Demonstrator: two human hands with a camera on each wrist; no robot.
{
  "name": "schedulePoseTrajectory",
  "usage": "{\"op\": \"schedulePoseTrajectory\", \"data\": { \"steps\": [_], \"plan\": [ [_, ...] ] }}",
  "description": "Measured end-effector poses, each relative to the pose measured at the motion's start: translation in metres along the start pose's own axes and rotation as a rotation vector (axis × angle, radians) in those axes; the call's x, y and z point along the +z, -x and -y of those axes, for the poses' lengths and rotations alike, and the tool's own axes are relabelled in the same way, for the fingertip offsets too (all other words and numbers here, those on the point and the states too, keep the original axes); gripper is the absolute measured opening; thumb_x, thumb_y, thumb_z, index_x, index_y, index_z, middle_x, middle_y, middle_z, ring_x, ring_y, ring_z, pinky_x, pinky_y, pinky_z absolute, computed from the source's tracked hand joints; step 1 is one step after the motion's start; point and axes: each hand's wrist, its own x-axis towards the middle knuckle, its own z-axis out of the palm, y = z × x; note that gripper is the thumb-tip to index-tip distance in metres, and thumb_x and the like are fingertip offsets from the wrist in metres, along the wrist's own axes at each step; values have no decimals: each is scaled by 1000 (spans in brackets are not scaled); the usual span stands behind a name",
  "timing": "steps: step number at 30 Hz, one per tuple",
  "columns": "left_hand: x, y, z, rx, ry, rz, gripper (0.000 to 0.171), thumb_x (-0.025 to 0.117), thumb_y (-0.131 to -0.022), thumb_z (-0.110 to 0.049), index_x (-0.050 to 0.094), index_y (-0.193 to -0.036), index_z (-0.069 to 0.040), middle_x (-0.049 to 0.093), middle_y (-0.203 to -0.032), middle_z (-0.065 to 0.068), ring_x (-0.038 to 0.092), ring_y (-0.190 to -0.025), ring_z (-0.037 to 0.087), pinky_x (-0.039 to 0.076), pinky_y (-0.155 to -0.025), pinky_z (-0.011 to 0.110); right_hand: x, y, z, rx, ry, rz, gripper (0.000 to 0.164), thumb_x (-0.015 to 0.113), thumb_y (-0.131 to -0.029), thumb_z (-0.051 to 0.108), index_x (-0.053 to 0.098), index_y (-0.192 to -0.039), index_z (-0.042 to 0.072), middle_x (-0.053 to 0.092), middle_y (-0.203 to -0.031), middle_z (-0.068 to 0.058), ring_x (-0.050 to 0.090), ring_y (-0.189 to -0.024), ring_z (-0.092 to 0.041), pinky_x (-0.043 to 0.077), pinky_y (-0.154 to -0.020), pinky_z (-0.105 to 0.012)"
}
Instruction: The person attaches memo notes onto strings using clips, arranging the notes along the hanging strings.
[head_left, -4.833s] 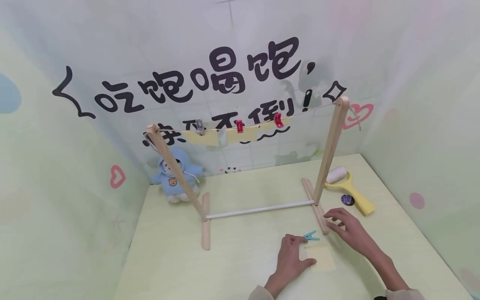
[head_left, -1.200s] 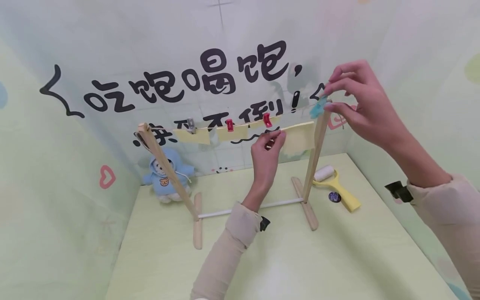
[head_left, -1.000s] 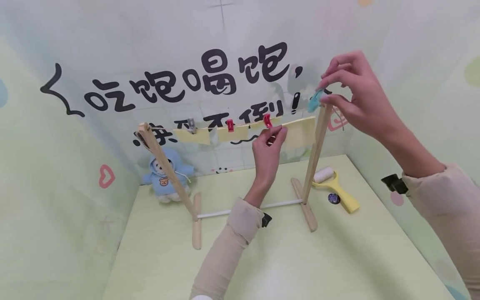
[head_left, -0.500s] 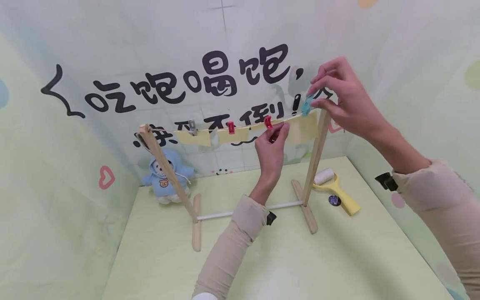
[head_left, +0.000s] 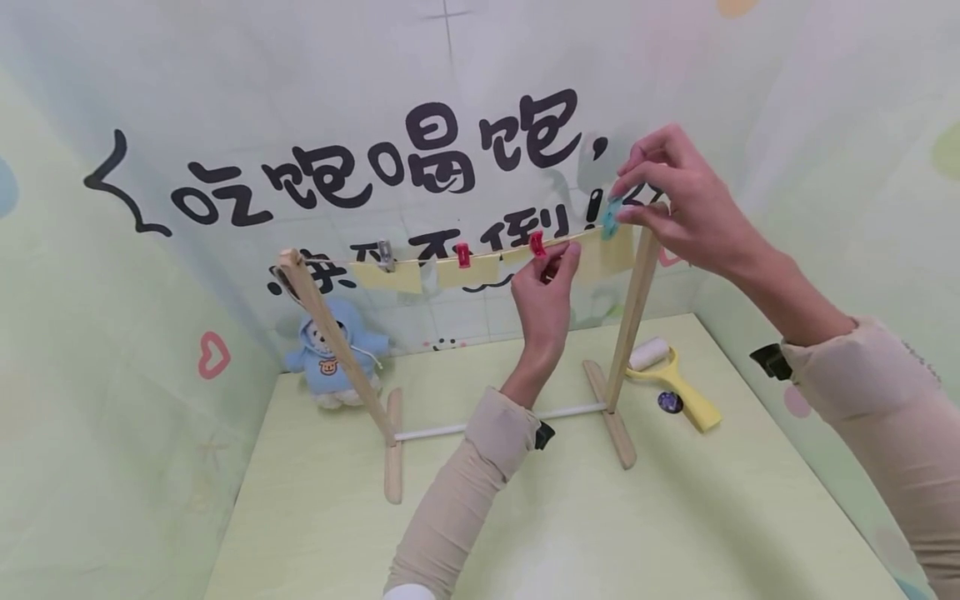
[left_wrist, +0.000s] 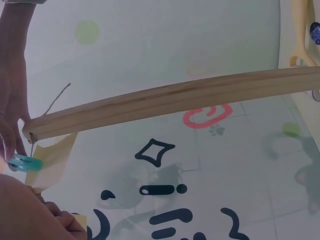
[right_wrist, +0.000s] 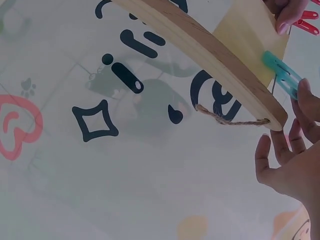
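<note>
My right hand (head_left: 686, 204) pinches a blue clothespin (head_left: 611, 220) at the string's right part, near the right wooden post (head_left: 634, 308). In the right wrist view the clothespin (right_wrist: 280, 73) overlaps the upper edge of a yellow paper note (right_wrist: 250, 35). My left hand (head_left: 543, 300) pinches the left part of that note (head_left: 617, 252) between thumb and finger, right beside a red clothespin (head_left: 537, 244). Farther left on the string, another red clothespin (head_left: 462, 255) and a grey clothespin (head_left: 386, 256) hold yellow notes (head_left: 397, 277).
A white bar (head_left: 431, 431) joins the stand's two wooden feet. Behind the left post (head_left: 337, 342) sits a plush toy in a blue hoodie (head_left: 330, 350). A yellow-handled roller (head_left: 686, 396) and a dark round disc (head_left: 670, 402) lie at the table's right.
The note and blue clothespin were lifted from the table to the string. Over the last second, my right hand moved left and down, bringing the clothespin onto the note's upper edge.
</note>
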Motion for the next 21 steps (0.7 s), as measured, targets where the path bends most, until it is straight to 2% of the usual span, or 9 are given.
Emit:
{"op": "schedulePoseTrajectory", "data": {
  "steps": [1, 5, 10, 13, 15, 18, 21],
  "plan": [
    [0, 0, 0, -1, -1, 2, 24, 76, -104, -15, 80, -117, 6, 66, -82, -2, 54, -76, 1, 42, -70, 18, 0, 1, -1, 8, 4, 2, 20, 83, -87, -14, 77, -106, -11, 52, -120, -11, 47, -110, -6, 37, -89, -15],
    [1, 1, 0, -7, -3, 13, 25, 76, -105, -16, 80, -117, 6, 62, -80, -7, 53, -76, 1, 41, -69, 18, -3, 4, -4, 47, 21, 18, 25, 86, -87, -10, 78, -111, -10, 53, -123, -18, 43, -110, -3, 34, -86, -17],
    [4, 0, 1, -17, 1, 15, 25, 77, -105, -16, 80, -117, 6, 59, -79, -8, 52, -75, 1, 41, -69, 18, -6, 7, -4, 53, 31, 41, 31, 86, -88, -10, 79, -118, -9, 56, -131, -20, 48, -112, -4, 37, -90, -16],
    [6, 0, 1, -30, 12, 12, 25, 77, -104, -15, 80, -117, 7, 59, -79, -9, 51, -75, 1, 40, -69, 18, -9, 10, -4, 31, 48, 51, 40, 87, -87, -11, 76, -126, -8, 58, -136, -20, 52, -110, -1, 40, -87, -14],
    [6, 0, 1, -39, 15, 8, 25, 77, -104, -15, 80, -117, 6, 59, -79, -9, 52, -75, 1, 40, -69, 18, -11, 13, -2, 27, 58, 48, 47, 87, -87, -11, 74, -132, -6, 57, -141, -19, 54, -110, -1, 42, -81, -6],
    [5, 0, 1, -51, 20, 7, 26, 77, -104, -15, 80, -119, 6, 61, -81, -8, 52, -76, 2, 41, -70, 18, -12, 21, 2, -3, 80, -1, 53, 86, -88, -11, 69, -138, -7, 56, -145, -24, 61, -119, -16, 44, -90, -6],
    [2, 1, 2, -64, 21, 12, 26, 77, -105, -16, 80, -119, 5, 63, -83, -7, 53, -77, 3, 42, -70, 19, -12, 38, 11, -24, 84, -124, 48, 83, -91, -8, 69, -138, -8, 57, -145, -29, 59, -132, -27, 40, -104, -10]
  ]
}}
